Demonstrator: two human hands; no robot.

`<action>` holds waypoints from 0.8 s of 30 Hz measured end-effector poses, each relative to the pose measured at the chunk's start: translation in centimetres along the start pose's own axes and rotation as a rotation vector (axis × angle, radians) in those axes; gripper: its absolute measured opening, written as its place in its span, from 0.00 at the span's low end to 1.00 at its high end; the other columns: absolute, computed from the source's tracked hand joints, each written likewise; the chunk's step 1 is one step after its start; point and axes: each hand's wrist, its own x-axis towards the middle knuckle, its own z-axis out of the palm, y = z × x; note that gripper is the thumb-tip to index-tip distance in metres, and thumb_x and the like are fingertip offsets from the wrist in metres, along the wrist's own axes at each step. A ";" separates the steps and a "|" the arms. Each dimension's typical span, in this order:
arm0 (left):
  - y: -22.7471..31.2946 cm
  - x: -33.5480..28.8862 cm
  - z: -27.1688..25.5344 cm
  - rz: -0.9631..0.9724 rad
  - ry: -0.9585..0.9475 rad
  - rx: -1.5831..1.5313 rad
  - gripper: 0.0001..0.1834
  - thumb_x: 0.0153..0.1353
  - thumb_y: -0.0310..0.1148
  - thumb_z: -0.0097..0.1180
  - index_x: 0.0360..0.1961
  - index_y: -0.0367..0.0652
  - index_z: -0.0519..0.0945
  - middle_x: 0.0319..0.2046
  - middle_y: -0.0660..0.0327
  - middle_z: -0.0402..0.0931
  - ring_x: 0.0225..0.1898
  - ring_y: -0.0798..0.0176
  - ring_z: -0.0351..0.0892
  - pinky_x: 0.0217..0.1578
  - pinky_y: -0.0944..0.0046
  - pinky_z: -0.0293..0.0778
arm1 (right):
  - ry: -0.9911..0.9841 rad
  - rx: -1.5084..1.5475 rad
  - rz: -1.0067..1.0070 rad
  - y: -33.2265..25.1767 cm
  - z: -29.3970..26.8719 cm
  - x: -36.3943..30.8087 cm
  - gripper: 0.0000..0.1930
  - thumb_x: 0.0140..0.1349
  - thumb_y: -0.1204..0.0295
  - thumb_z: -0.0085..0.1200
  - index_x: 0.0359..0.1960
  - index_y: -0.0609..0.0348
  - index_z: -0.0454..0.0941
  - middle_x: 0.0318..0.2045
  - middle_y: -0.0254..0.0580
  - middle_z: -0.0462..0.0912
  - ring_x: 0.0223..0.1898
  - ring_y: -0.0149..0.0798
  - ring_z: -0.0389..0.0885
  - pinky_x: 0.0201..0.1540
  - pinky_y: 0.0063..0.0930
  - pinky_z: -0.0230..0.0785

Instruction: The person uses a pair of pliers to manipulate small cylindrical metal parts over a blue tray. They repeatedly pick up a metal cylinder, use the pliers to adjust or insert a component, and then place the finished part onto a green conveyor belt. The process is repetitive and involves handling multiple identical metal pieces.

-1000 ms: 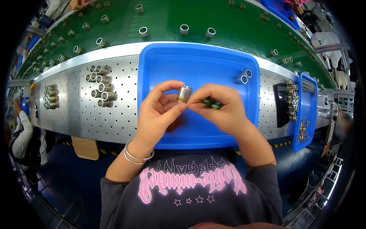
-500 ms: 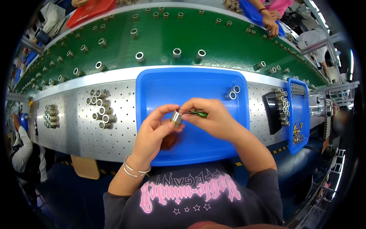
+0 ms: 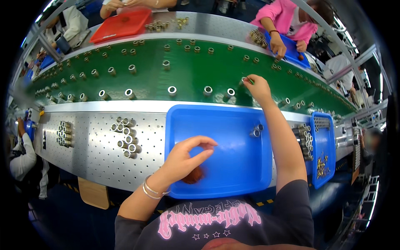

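My right hand (image 3: pixel 259 89) is stretched out over the green belt (image 3: pixel 200 68). Its fingertips are closed on a short silvery metal sleeve (image 3: pixel 242 81); whether the sleeve touches the belt, I cannot tell. A thin tool with a green handle (image 3: pixel 250 80) is also held in that hand, partly hidden by the fingers. Above the blue tray (image 3: pixel 225 110) hovers my left hand (image 3: pixel 185 160), thumb and forefinger apart with nothing between them. Under it lies a reddish-brown round thing (image 3: pixel 193 176), partly covered by the hand. A few metal sleeves (image 3: pixel 255 132) lie at the tray's right side.
Many upright sleeves stand along the belt. Grouped sleeves (image 3: pixel 128 139) lie on the perforated metal table (image 3: pixel 96 133) to the left. At right, a second blue tray (image 3: pixel 320 177) holds small brass-coloured parts. Across the belt, co-workers sit at a red tray (image 3: pixel 121 27) and another blue tray.
My right hand has moved from the tray out over the belt with the sleeve and the green-handled tool. My left hand has let go of the sleeve. The view has shifted upward.
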 end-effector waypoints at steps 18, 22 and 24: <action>-3.3 4.1 -0.9 0.023 0.155 0.055 0.05 0.56 0.28 0.54 0.34 0.41 0.78 0.12 0.69 0.59 0.15 0.76 0.56 0.17 0.71 0.54 | -0.589 0.484 -0.013 -8.8 1.7 -10.4 0.03 0.53 0.78 0.54 0.29 0.65 0.77 0.21 0.40 0.78 0.24 0.29 0.75 0.28 0.22 0.65; -3.1 3.8 -0.8 -0.006 0.168 0.118 0.05 0.56 0.29 0.55 0.33 0.41 0.78 0.11 0.69 0.58 0.15 0.76 0.55 0.17 0.71 0.53 | -0.621 0.457 -0.127 -9.0 1.4 -10.2 0.06 0.48 0.79 0.55 0.30 0.63 0.77 0.23 0.44 0.79 0.25 0.36 0.77 0.29 0.25 0.67; -3.1 4.1 -0.8 -0.004 0.163 0.128 0.05 0.56 0.30 0.56 0.33 0.41 0.78 0.11 0.68 0.57 0.15 0.76 0.54 0.17 0.71 0.53 | -0.647 0.446 -0.135 -9.0 1.0 -10.0 0.07 0.47 0.78 0.56 0.30 0.62 0.77 0.24 0.45 0.79 0.27 0.40 0.78 0.30 0.27 0.68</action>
